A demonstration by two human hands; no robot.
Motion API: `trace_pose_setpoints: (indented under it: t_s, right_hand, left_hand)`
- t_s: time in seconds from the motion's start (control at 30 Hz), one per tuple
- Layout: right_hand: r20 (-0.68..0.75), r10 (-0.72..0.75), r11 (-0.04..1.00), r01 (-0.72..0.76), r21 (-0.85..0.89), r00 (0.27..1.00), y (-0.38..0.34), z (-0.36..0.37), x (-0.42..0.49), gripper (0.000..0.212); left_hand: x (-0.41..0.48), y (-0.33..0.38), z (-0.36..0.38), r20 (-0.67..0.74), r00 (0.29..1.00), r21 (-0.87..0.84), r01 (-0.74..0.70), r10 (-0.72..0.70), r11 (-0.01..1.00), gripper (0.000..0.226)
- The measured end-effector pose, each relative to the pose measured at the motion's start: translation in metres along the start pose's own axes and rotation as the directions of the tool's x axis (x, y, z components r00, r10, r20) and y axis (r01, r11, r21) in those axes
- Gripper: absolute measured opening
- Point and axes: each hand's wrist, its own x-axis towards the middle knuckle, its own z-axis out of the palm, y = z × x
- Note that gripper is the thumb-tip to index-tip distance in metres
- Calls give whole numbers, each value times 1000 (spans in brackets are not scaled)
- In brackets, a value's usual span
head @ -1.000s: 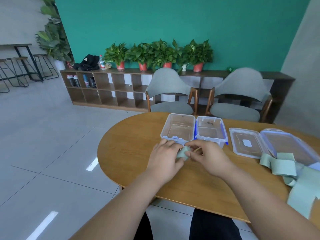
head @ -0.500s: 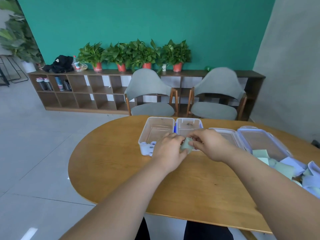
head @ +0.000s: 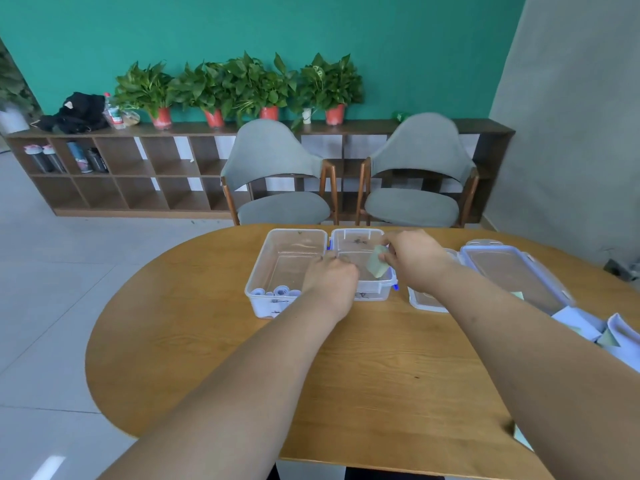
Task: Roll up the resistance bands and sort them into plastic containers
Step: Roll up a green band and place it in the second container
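My right hand point(head: 412, 259) holds a rolled pale green resistance band point(head: 376, 261) over the right clear plastic container point(head: 372, 292), which has blue clips. Beside it, my left hand point(head: 330, 280) hovers with curled fingers at the wall shared by the two containers; whether it grips anything is hidden. The left clear container point(head: 263, 271) has rolled pale blue bands point(head: 277, 291) in its near end. Loose green and pale blue bands point(head: 602, 332) lie at the table's right edge.
Two container lids point(head: 509, 275) lie right of the containers on the oval wooden table point(head: 214, 341). Two grey chairs point(head: 277, 181) stand behind the table. A low shelf with potted plants point(head: 239, 88) runs along the green wall.
My hands have separated. The right hand carried the rolled green band forward and over the right container; the left hand let go of it. The view has also shifted.
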Motion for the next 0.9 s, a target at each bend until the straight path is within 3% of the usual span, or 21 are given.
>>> trace_pose_setpoints:
  t_s: [0.3, 0.5, 0.7, 0.9]
  right_hand:
    - [-29, 0, 999, 1, 42, 1000, 20, 3, 3, 22]
    - [60, -90, 995, 92, -32, 994, 15, 10, 0, 30]
    - [193, -154, 985, 165, -42, 969, 1, 28, -5, 34]
    - [294, -219, 954, 267, -134, 930, -18, 40, -2, 36]
  left_hand:
    - [2, 12, 6, 43, 994, -73, -95, 98, 993, 40]
    - [-17, 17, 19, -16, 984, -137, -178, 177, 974, 49]
    - [-34, -1, 20, -165, 981, -248, -141, 101, 958, 24]
    - [-31, -19, 17, -136, 991, -163, -43, 20, 986, 46]
